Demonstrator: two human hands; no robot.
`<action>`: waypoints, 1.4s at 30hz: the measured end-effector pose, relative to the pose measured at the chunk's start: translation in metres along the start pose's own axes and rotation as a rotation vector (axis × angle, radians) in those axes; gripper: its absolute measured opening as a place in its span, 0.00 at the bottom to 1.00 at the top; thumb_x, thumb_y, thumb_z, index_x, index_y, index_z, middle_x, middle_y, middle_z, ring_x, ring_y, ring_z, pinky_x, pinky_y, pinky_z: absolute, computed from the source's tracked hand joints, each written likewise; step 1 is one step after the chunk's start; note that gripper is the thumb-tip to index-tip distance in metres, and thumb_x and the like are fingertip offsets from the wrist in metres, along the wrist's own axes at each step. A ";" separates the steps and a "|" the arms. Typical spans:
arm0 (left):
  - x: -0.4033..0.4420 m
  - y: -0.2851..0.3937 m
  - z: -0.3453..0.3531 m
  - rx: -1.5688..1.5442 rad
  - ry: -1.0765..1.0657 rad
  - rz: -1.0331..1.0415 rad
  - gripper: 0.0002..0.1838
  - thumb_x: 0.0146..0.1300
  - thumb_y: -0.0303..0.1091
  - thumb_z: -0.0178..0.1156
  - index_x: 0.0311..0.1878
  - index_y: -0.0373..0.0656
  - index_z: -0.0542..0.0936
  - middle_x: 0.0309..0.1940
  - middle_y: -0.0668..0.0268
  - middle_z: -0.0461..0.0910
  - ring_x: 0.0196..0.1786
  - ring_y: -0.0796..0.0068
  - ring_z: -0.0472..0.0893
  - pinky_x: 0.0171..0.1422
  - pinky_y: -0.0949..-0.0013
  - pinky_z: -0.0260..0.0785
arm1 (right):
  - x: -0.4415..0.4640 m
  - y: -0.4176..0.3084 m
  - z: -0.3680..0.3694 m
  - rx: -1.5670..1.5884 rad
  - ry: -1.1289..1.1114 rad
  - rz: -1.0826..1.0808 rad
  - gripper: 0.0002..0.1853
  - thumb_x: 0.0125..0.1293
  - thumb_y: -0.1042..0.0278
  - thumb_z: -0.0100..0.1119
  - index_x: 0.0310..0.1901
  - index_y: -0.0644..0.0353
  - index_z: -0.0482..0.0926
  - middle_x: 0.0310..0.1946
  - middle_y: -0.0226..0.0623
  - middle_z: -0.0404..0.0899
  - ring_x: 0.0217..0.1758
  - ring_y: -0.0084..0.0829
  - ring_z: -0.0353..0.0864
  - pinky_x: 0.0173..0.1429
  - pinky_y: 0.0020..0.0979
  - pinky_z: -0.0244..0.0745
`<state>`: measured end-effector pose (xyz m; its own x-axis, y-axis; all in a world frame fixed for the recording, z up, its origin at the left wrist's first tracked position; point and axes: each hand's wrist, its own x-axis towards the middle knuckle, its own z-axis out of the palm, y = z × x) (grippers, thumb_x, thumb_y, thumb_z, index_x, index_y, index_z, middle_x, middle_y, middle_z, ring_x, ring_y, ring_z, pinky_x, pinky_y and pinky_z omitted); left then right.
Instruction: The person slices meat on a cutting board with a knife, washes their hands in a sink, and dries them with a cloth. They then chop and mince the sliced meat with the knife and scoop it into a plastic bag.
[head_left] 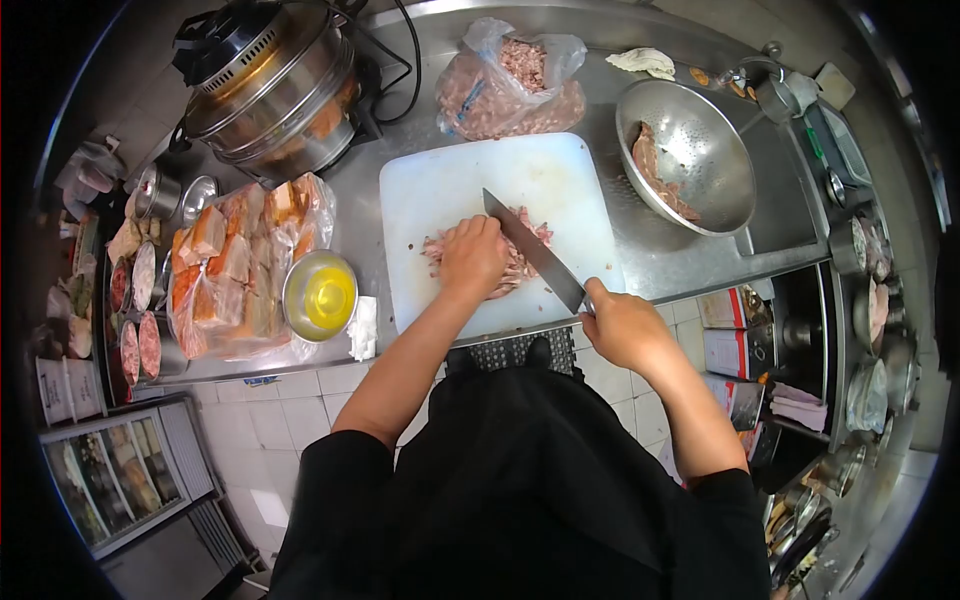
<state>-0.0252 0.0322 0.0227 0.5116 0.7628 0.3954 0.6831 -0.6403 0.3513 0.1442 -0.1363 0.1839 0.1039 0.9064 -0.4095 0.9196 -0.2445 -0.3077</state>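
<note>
My right hand is wrapped round the handle of a large kitchen knife. The wide blade points up and to the left across a white cutting board. Under and beside the blade lies chopped raw meat, cut in small pinkish strips. My left hand rests on the meat just left of the blade, fingers together and bent over the pieces. Its fingertips are close to the knife; whether they touch the blade I cannot tell.
A colander with larger meat pieces stands right of the board, near a sink. Behind lies a bag of minced meat. At left are wrapped meat blocks, a bowl of yellow liquid and a round metal cooker.
</note>
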 end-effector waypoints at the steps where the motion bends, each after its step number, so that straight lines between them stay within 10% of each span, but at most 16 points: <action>1: 0.000 -0.002 0.001 -0.003 -0.005 -0.006 0.06 0.64 0.34 0.60 0.41 0.44 0.79 0.41 0.61 0.80 0.50 0.58 0.79 0.58 0.55 0.69 | 0.000 -0.002 0.000 0.011 -0.021 -0.018 0.14 0.73 0.64 0.56 0.50 0.66 0.70 0.35 0.57 0.86 0.43 0.60 0.87 0.49 0.56 0.79; 27: 0.000 -0.004 0.000 -0.036 -0.057 -0.056 0.09 0.60 0.34 0.63 0.42 0.43 0.76 0.41 0.60 0.79 0.51 0.56 0.78 0.58 0.52 0.67 | 0.094 -0.009 0.031 0.109 0.063 -0.066 0.19 0.69 0.65 0.58 0.57 0.68 0.73 0.44 0.64 0.85 0.50 0.61 0.85 0.57 0.56 0.78; 31: 0.000 -0.005 -0.003 -0.055 -0.054 -0.076 0.10 0.60 0.35 0.64 0.41 0.43 0.77 0.42 0.61 0.79 0.51 0.57 0.78 0.57 0.52 0.67 | 0.039 -0.028 -0.026 0.192 -0.301 0.135 0.20 0.69 0.66 0.58 0.58 0.70 0.72 0.42 0.65 0.85 0.49 0.62 0.85 0.56 0.56 0.78; 36: -0.002 -0.004 -0.001 -0.055 -0.019 -0.061 0.09 0.60 0.34 0.63 0.41 0.43 0.77 0.41 0.60 0.80 0.49 0.56 0.79 0.56 0.51 0.68 | 0.097 -0.005 0.072 0.144 0.128 -0.117 0.20 0.70 0.66 0.58 0.58 0.70 0.72 0.34 0.59 0.86 0.28 0.50 0.88 0.44 0.46 0.82; 42: -0.011 -0.003 0.000 0.048 0.023 -0.106 0.09 0.65 0.38 0.64 0.43 0.45 0.79 0.41 0.62 0.81 0.47 0.59 0.80 0.55 0.53 0.68 | 0.080 0.006 0.035 0.488 -0.081 0.070 0.20 0.68 0.65 0.58 0.59 0.64 0.75 0.29 0.52 0.86 0.21 0.41 0.85 0.34 0.42 0.81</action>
<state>-0.0330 0.0257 0.0177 0.4231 0.8236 0.3778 0.7571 -0.5504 0.3519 0.1447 -0.0775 0.1197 0.1117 0.8568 -0.5033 0.6249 -0.4544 -0.6349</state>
